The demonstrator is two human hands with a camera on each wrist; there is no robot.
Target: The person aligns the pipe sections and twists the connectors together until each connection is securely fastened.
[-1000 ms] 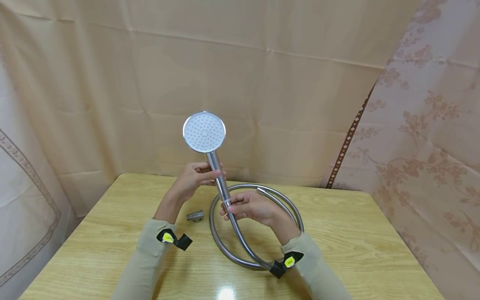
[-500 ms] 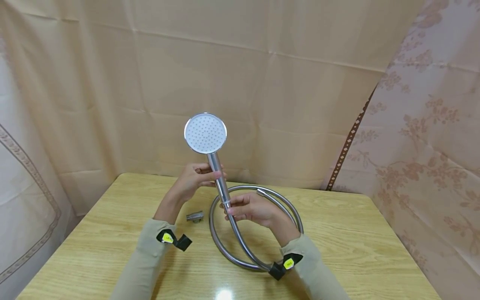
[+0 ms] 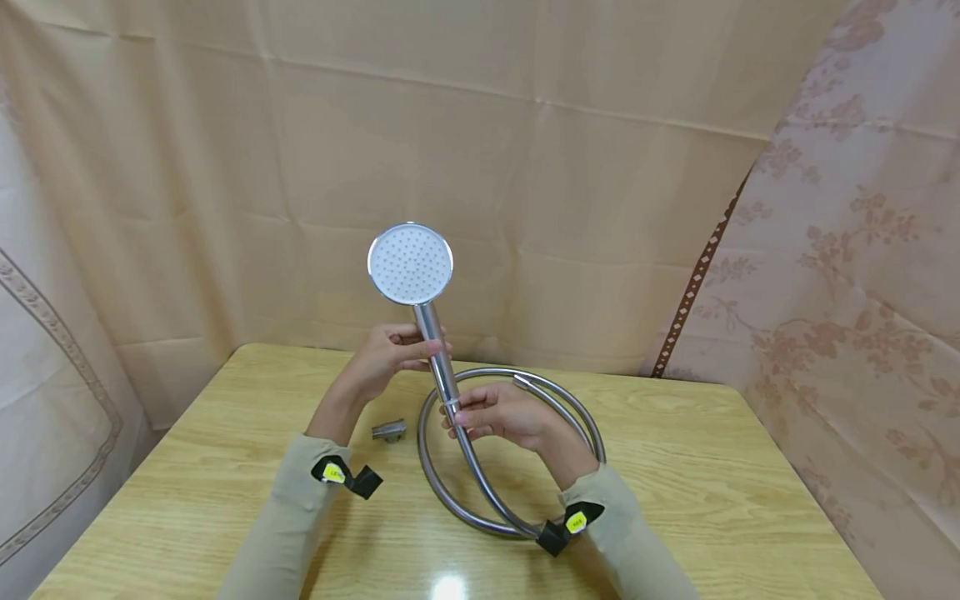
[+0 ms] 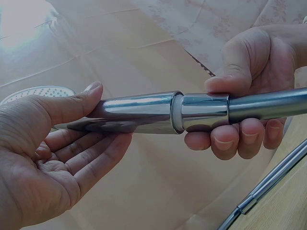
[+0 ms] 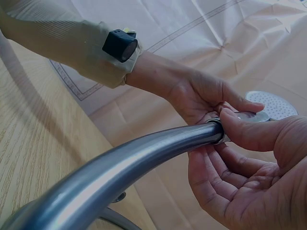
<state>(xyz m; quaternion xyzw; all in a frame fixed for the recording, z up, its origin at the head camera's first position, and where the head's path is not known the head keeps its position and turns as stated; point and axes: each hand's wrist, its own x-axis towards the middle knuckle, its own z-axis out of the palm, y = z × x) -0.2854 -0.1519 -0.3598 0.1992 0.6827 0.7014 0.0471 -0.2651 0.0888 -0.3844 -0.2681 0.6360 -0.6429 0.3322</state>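
A chrome shower head (image 3: 410,265) with a round white nozzle face is held up over the table, tilted with its face at the top. My left hand (image 3: 378,360) grips the middle of its handle (image 4: 139,111) between thumb and fingers. At the handle's lower end, my right hand (image 3: 510,414) pinches the connector nut (image 4: 206,112) of a metal shower hose (image 3: 480,479). In the left wrist view a narrow white ring (image 4: 177,112) shows between handle and nut. From the nut the hose (image 5: 120,165) curves down to the table.
The hose lies in a loop on the wooden table (image 3: 675,467), its free end (image 3: 521,382) inside the loop at the back. A small chrome bracket-like fitting (image 3: 390,430) lies left of the loop. Beige curtain (image 3: 375,125) hangs behind the table, with a flowered cloth (image 3: 862,292) at right.
The right-hand fingers shift slightly about the connector nut. Shower head, left hand and hose stay nearly in place.
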